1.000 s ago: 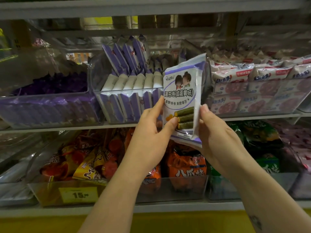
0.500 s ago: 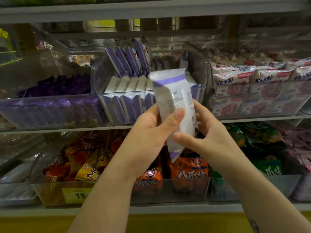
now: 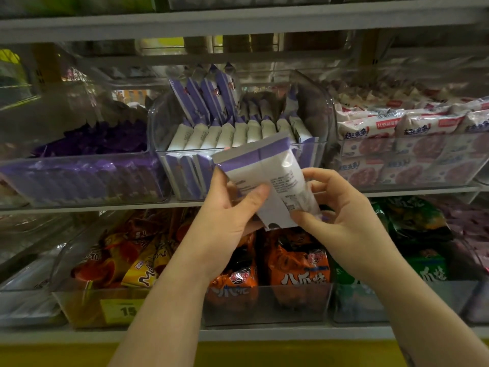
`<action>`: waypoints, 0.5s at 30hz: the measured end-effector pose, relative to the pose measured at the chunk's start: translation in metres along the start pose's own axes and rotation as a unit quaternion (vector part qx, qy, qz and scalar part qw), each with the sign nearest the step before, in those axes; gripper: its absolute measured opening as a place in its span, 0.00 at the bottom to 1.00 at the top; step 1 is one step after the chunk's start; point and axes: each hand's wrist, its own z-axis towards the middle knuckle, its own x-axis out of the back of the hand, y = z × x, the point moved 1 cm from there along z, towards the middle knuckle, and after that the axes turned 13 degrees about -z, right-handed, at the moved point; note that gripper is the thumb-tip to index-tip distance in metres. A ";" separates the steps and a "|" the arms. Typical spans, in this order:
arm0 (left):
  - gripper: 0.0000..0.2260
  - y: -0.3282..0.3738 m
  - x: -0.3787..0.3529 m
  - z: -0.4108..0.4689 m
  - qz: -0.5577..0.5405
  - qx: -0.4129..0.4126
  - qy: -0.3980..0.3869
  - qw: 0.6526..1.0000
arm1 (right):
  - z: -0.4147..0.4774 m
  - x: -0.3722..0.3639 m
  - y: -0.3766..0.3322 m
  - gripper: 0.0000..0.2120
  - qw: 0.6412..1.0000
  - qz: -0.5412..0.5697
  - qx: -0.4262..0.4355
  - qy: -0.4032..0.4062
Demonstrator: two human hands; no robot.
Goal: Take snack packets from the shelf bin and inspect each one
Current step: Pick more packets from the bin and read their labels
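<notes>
**Both hands on one purple-and-white packet, held up before the shelves**

Both hands are raised side by side in front of the shelving with one snack packet (image 3: 267, 168) between them. The left hand (image 3: 225, 223) grips its lower left part, thumb laid across the face and fingers hidden behind. The right hand (image 3: 344, 215) pinches the lower right edge between thumb and curled fingers. The packet is white with a purple band near its top and stands tilted. The side with small print and a centre seam is turned toward the person.

Below and behind the hands, on the lower shelf (image 3: 264, 333), stands a row of clear bins. One holds orange packets (image 3: 299, 260) directly under the hands. The bin to its left holds orange and yellow packets (image 3: 127, 255) and carries a yellow price label (image 3: 121, 311) on its front. The bin to its right holds green packets (image 3: 423, 260).

On the shelf above, just behind the held packet's top edge, is the middle bin (image 3: 315, 144), clear-walled. It holds matching packets (image 3: 238, 133) standing on edge in rows, with a few more leaning at the back. The left bin (image 3: 79, 178) beside it holds dark purple packets (image 3: 100, 139), too blurred to read. The right bin (image 3: 423, 178) holds stacked white packets with red labels (image 3: 383, 128).
</notes>
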 end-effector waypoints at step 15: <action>0.35 0.005 -0.006 0.003 -0.179 -0.057 0.042 0.981 | -0.002 0.006 -0.018 0.21 0.992 0.122 0.027 0.021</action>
